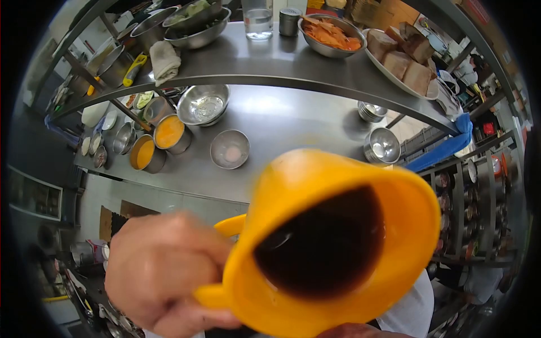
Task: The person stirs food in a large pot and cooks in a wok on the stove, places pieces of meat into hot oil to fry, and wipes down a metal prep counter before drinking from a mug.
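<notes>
My left hand is wrapped round the handle of a yellow plastic jug and is slightly blurred. The jug is close to the camera and tilted, its wide mouth facing me. Dark brown liquid lies inside it. At the bottom edge, a small piece of my right hand shows by the jug's lower rim; its fingers are hidden. Beyond the jug, a small metal bowl with something pale in its bottom stands on the steel counter.
Two metal pots of orange-yellow liquid stand at the counter's left, near a larger metal bowl. Stacked metal bowls are at the right. The raised shelf holds a bowl of orange slices and a plate of meat blocks.
</notes>
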A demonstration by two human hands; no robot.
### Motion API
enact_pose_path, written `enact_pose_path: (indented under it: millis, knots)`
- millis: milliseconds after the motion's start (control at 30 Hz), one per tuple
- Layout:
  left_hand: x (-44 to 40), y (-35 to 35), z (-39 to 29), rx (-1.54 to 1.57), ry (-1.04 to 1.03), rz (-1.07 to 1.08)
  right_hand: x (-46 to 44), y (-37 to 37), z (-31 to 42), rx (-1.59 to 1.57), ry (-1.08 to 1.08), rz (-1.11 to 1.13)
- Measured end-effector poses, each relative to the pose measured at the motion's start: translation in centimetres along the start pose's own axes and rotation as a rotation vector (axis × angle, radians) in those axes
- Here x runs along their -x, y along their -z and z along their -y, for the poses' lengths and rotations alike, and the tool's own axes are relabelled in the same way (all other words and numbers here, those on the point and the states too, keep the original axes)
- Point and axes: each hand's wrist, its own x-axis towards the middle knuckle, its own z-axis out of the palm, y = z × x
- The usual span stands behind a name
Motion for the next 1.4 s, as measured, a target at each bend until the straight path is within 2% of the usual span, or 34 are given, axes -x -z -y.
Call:
enact_pose_path:
  millis: [100, 133, 167, 233, 333, 500, 733, 1033, 1133, 1233, 1300, 1333, 1367, 1400]
  knots:
    - [-0.8, -0.1, 1.5, 0.025, 0.044, -0.085, -0.2, -0.3, -0.4, -0.008, 0.012, -0.010]
    - [-0.9, 0.0, 2.8, 0.001, -0.008, -0.116, -0.5, -0.8, -0.8, -0.022, 0.013, -0.030]
    - [-1.4, -0.4, 2.1, 0.154, 0.164, -0.163, -0.7, -1.9, -1.3, 0.003, 0.042, -0.069]
    - [-2.6, 0.0, 3.1, 0.229, 0.279, -0.164, -1.2, -3.8, -2.0, 0.056, 0.095, -0.146]
    - [-4.9, 1.0, 6.4, 0.175, 0.289, -0.185, -1.6, -2.2, -1.6, -0.001, 0.077, -0.097]
    - [-9.8, 2.5, 11.6, 0.119, 0.354, -0.193, -2.5, -3.0, -2.2, -0.021, 0.091, -0.143]
    - [-14.6, 3.1, 18.7, 0.057, 0.417, -0.305, -4.7, -3.2, -2.8, -0.027, 0.151, -0.134]
    - [-15.8, 2.7, 21.7, 0.010, 0.474, -0.411, -8.9, -1.5, -2.6, -0.076, 0.279, -0.014]
    - [-14.2, 1.3, 21.1, -0.106, 0.405, -0.601, -10.5, -0.9, -2.2, -0.080, 0.338, 0.006]
    - [-9.1, -1.5, 20.7, -0.249, 0.350, -0.804, -12.4, -1.6, -2.0, -0.091, 0.399, -0.026]
    - [-3.6, -5.3, 21.2, -0.185, 0.366, -0.822, -13.8, -2.3, -2.0, -0.076, 0.436, -0.038]
    - [0.1, -7.2, 22.0, -0.203, 0.440, -0.758, -14.4, -2.5, -1.9, -0.053, 0.442, -0.052]
    - [3.7, -9.8, 22.7, -0.218, 0.531, -0.709, -14.6, -2.6, -1.9, -0.052, 0.476, -0.055]
    - [9.0, -11.9, 24.3, -0.312, 0.761, -0.525, -14.7, -2.8, -2.1, -0.066, 0.458, -0.033]
